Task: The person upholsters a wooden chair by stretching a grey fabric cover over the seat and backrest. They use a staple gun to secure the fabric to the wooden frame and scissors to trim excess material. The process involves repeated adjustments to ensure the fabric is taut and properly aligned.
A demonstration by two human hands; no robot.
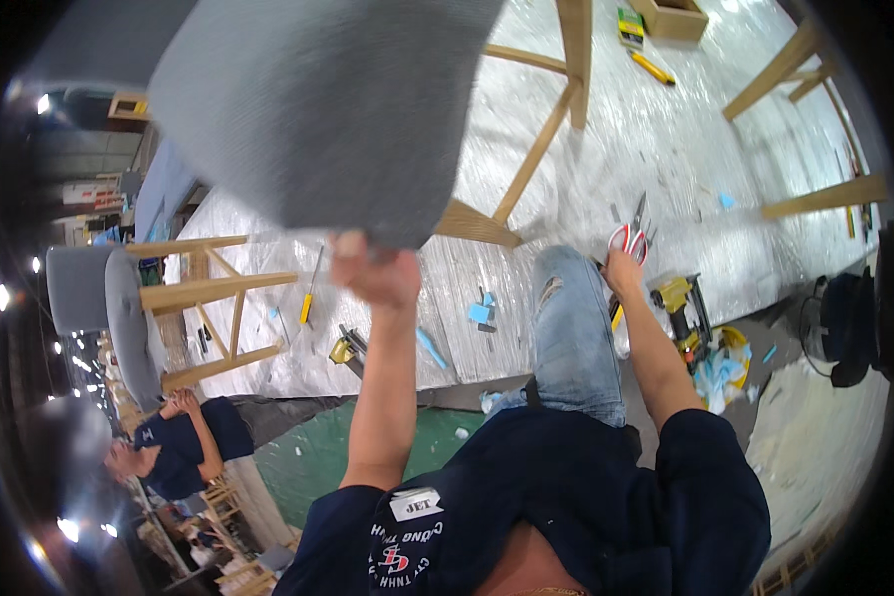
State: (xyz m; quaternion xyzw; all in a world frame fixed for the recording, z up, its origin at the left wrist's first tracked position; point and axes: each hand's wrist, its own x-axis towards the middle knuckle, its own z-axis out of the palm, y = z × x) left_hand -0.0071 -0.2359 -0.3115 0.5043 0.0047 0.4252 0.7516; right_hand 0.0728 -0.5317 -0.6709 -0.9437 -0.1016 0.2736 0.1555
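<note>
A grey upholstered chair [318,109] with pale wooden legs fills the upper left, tilted on the covered work surface. My left hand [375,273] is closed on its lower fabric edge, slightly blurred, with some fingers hidden. Beside my raised knee, my right hand [622,275] is closed at the red-and-white handles of a pair of scissors [630,241], whose blades point away from me. Part of a yellow tool [617,316] shows just below that hand. A yellow nail gun [681,310] lies to its right.
Plastic film covers the work surface [526,328]. On it lie a yellow-handled screwdriver [306,306], another nail gun [348,350], blue scraps [481,313] and a yellow cutter [653,69]. Another grey chair [134,308] is at left, near a co-worker [184,447]. A yellow bowl [737,360] holds blue scraps.
</note>
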